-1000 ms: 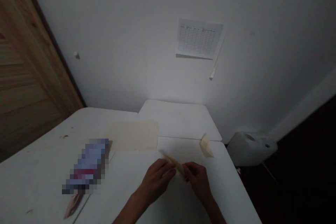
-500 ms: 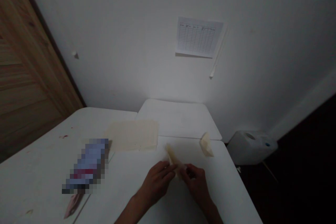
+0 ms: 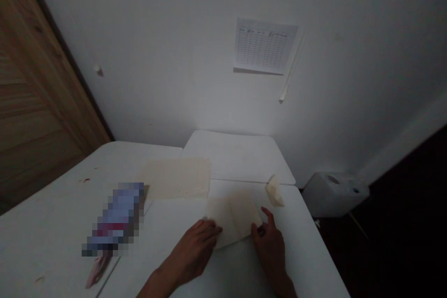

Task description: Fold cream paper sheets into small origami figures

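Note:
A cream sheet of paper (image 3: 233, 216) with a crease down its middle lies spread out on the white table (image 3: 52, 223). My left hand (image 3: 195, 251) rests flat on the table, fingertips on the sheet's left lower edge, fingers stretched. My right hand (image 3: 270, 247) lies at the sheet's right lower corner with its fingers spread, touching the edge. Neither hand grips the paper.
A stack of cream sheets (image 3: 176, 178) lies further back to the left. A small folded paper piece (image 3: 274, 190) stands near the table's right edge. A blurred-out pack (image 3: 117, 219) lies to the left, and a second white tabletop (image 3: 237, 156) adjoins behind.
The paper was folded and pinched up between both hands; now it is opened out flat on the table, and both hands have spread apart to its lower edges.

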A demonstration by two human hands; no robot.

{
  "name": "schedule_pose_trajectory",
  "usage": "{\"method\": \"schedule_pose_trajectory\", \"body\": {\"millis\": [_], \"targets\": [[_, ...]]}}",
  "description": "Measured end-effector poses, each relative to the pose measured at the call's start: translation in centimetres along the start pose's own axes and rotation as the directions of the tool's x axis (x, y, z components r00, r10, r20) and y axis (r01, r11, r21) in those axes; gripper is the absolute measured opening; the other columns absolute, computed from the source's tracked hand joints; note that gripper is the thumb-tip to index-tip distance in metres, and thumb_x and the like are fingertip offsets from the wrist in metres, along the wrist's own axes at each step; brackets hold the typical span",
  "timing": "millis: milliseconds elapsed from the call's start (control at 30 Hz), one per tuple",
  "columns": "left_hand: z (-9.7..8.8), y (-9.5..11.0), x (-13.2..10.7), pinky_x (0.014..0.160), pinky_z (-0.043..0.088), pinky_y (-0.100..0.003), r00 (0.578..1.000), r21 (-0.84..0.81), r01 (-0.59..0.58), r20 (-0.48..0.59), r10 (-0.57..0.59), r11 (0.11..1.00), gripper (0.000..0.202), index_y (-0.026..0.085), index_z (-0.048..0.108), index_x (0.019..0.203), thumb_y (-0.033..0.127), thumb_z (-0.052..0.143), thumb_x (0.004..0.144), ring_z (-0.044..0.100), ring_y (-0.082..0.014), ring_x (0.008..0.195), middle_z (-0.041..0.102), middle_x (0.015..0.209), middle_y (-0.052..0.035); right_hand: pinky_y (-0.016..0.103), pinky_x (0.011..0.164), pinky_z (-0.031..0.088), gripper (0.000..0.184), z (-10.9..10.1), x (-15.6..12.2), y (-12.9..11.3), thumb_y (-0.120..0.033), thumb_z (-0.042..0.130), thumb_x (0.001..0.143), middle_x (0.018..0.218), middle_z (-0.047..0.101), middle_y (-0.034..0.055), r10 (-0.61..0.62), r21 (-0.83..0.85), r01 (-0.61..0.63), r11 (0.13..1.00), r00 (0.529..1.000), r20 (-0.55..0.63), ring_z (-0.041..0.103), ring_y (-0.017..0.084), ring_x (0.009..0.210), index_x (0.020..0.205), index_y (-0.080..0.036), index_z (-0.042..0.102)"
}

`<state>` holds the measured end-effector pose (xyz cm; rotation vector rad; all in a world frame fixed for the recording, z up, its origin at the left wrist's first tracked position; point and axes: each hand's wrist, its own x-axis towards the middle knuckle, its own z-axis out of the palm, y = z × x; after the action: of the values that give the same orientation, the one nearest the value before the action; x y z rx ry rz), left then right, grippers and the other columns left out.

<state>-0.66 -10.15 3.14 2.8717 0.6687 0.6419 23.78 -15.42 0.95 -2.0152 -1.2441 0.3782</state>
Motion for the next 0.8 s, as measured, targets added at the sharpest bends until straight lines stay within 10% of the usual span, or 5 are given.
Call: {"method": "schedule_pose_trajectory", "body": {"millis": [267,400,500,800], "targets": [[-1.3,0.0,0.7,0.106,0.040,-0.046,0.987,-0.164,0.073,0.154,-0.048,0.984,0.061,0.020,0.051,0.130,0.005,0.048,0.072,0.053,-0.0243,0.121,0.061,0.127,-0.0071,0.032,0.070,0.047,0.036,-0.3,-0.3,-0.5,-0.016,0.051,0.086,0.088,0.069,0.0065,-0.251,-0.396,0.265,0.879,0.964,0.089,0.065,0.024,0.081,0.120,-0.023,0.057],[-1.1,0.0,0.8,0.107,0.039,-0.045,0.983,-0.171,0.088,0.171,-0.059,0.981,0.064,0.019,0.048,0.133,0.004,0.047,0.070,0.051,-0.0240,0.124,0.060,0.129,-0.0091,0.036,0.096,0.042,0.041,-0.8,0.4,-1.5,-0.002,0.049,0.081,0.122,0.060,0.0051,-0.625,-0.222,0.671,0.708,0.741,0.244,0.052,0.022,0.112,0.111,-0.026,0.063],[-0.8,-0.2,0.5,0.108,0.038,-0.046,0.980,-0.145,0.099,0.187,-0.071,0.984,0.067,0.018,0.046,0.135,0.004,0.047,0.069,0.050,-0.0245,0.126,0.058,0.131,-0.0103,0.035,0.097,0.041,0.030,-1.1,1.1,-2.1,-0.009,0.051,0.086,0.122,0.060,0.0033,-0.671,-0.122,0.739,0.663,0.658,0.340,0.050,0.021,0.113,0.106,-0.026,0.065],[-1.2,-0.9,0.1,0.104,0.042,-0.047,0.983,-0.105,0.107,0.159,-0.089,0.989,0.064,0.017,0.049,0.132,0.004,0.046,0.070,0.053,-0.0252,0.123,0.060,0.129,-0.0105,0.033,0.095,0.038,0.018,-1.1,0.7,-2.5,-0.025,0.058,0.083,0.114,0.061,0.0041,-0.514,-0.167,0.607,0.777,0.764,0.390,0.052,0.021,0.107,0.099,-0.024,0.067]]}}
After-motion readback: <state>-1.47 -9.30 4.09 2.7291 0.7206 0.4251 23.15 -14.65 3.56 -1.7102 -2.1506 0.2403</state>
